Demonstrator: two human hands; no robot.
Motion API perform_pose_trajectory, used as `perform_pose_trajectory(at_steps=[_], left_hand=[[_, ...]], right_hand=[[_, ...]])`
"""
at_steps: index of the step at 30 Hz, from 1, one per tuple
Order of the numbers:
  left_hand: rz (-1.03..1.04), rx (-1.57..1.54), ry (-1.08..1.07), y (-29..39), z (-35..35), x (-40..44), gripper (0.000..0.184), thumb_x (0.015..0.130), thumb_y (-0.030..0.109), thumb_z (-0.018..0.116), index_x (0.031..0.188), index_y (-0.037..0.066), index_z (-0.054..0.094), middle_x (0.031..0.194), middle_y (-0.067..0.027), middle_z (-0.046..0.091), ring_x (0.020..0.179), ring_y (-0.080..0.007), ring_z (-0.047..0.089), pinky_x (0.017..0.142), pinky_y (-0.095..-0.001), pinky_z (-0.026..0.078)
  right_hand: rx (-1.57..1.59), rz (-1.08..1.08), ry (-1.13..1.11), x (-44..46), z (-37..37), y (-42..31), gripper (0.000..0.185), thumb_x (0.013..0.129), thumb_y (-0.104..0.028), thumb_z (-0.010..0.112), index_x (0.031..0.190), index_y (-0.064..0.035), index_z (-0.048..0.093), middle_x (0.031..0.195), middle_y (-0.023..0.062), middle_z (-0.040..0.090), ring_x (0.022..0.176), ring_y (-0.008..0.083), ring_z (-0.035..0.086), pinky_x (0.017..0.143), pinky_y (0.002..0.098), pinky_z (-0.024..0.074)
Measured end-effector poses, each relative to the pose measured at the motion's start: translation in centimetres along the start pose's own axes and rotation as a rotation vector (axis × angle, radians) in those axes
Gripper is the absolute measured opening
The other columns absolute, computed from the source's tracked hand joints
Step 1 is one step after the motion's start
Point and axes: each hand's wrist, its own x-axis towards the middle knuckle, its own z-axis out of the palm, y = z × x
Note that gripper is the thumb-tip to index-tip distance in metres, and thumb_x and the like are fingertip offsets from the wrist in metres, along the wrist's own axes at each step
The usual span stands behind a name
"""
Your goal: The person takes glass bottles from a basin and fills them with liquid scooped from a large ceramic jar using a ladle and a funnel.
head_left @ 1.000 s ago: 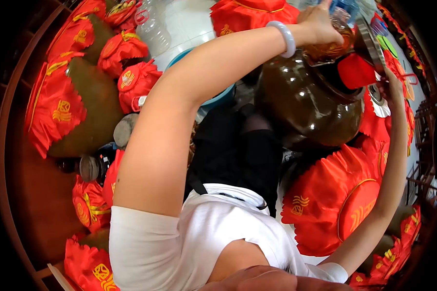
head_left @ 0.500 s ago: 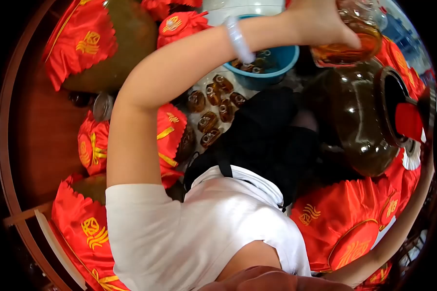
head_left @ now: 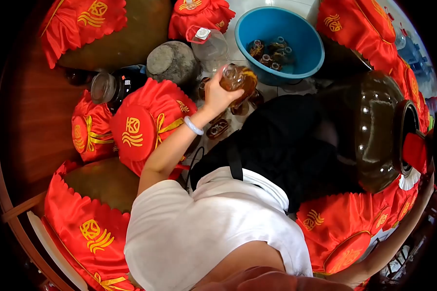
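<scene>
My left hand (head_left: 218, 94), with a pale bangle at its wrist, is closed round a small glass bottle (head_left: 241, 83) of amber liquid. Under and beside it, several similar amber bottles (head_left: 217, 128) stand on the floor. At the right, a large glossy brown jar (head_left: 376, 128) has its dark mouth uncovered, and a red piece (head_left: 414, 152) sits at its rim. My right arm reaches up to that rim, and my right hand (head_left: 430, 167) is at the dark edge of the view, its fingers hidden.
A blue basin (head_left: 313, 60) with several bottles in it stands ahead. Left of it are a clear plastic bottle (head_left: 211, 51) and a grey stone-like block (head_left: 172, 63). Jars with red cloth covers (head_left: 140, 128) surround me, and a brown wooden surface (head_left: 34, 131) lies at the left.
My left hand has carried the bottle from above the brown jar leftward and down to the floor bottles. The view has swung left, so the jar and my right hand appear further right.
</scene>
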Motion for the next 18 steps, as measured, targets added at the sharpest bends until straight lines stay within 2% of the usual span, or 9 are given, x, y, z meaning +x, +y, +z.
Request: perform_pose_trajectory(at_steps=[3, 4, 11, 14, 16, 18], left_hand=[[-0.050, -0.015, 0.041, -3.9, 1.0, -2.2, 0.070, 0.056, 0.016, 0.080, 0.118, -0.003, 0.053, 0.099, -0.0152, 0.066, 0.091, -0.0233, 0.065, 0.082, -0.0323, 0.050], [-0.063, 0.008, 0.010, -5.2, 1.3, -2.9, 0.069, 0.060, 0.011, 0.081, 0.120, -0.004, 0.051, 0.105, -0.0126, 0.064, 0.093, -0.0157, 0.062, 0.084, -0.0293, 0.049], [-0.135, 0.064, -0.010, -11.8, 3.8, -7.0, 0.064, 0.059, 0.013, 0.081, 0.116, -0.001, 0.055, 0.102, -0.0132, 0.065, 0.094, -0.0211, 0.063, 0.084, -0.0319, 0.049], [-0.141, 0.139, -0.071, -13.5, 4.5, -8.5, 0.067, 0.059, 0.014, 0.081, 0.118, 0.001, 0.053, 0.103, -0.0144, 0.064, 0.095, -0.0260, 0.063, 0.083, -0.0344, 0.049], [-0.114, 0.171, -0.100, -14.6, 4.9, -9.2, 0.070, 0.059, 0.015, 0.080, 0.120, 0.000, 0.050, 0.107, -0.0171, 0.061, 0.098, -0.0324, 0.060, 0.082, -0.0377, 0.049], [-0.154, 0.181, -0.115, -15.7, 5.4, -9.9, 0.071, 0.060, 0.015, 0.079, 0.123, -0.001, 0.048, 0.110, -0.0187, 0.059, 0.102, -0.0330, 0.059, 0.085, -0.0377, 0.048]], right_hand=[[0.015, -0.009, -0.001, -0.9, 0.6, -0.6, 0.032, 0.090, -0.043, 0.050, 0.083, -0.0124, 0.053, 0.063, -0.0032, 0.051, 0.047, 0.0035, 0.040, 0.041, 0.0162, 0.0288], [0.013, -0.015, -0.008, -1.3, 0.7, -1.0, 0.032, 0.090, -0.043, 0.050, 0.083, -0.0124, 0.053, 0.063, -0.0032, 0.050, 0.047, 0.0036, 0.040, 0.041, 0.0162, 0.0287], [0.011, -0.033, -0.009, -2.4, 1.5, -2.2, 0.031, 0.091, -0.043, 0.048, 0.083, -0.0129, 0.051, 0.062, -0.0032, 0.050, 0.046, 0.0042, 0.040, 0.039, 0.0166, 0.0283], [-0.002, -0.034, -0.025, -2.7, 1.8, -2.4, 0.032, 0.091, -0.043, 0.047, 0.083, -0.0131, 0.050, 0.062, -0.0031, 0.050, 0.046, 0.0044, 0.040, 0.039, 0.0169, 0.0280], [-0.007, -0.015, -0.032, -2.6, 2.0, -2.4, 0.032, 0.091, -0.044, 0.047, 0.083, -0.0134, 0.050, 0.062, -0.0029, 0.050, 0.045, 0.0046, 0.040, 0.037, 0.0174, 0.0274], [-0.005, 0.013, -0.039, -2.6, 2.0, -2.3, 0.032, 0.092, -0.045, 0.046, 0.084, -0.0138, 0.049, 0.062, -0.0027, 0.049, 0.044, 0.0048, 0.040, 0.035, 0.0180, 0.0266]])
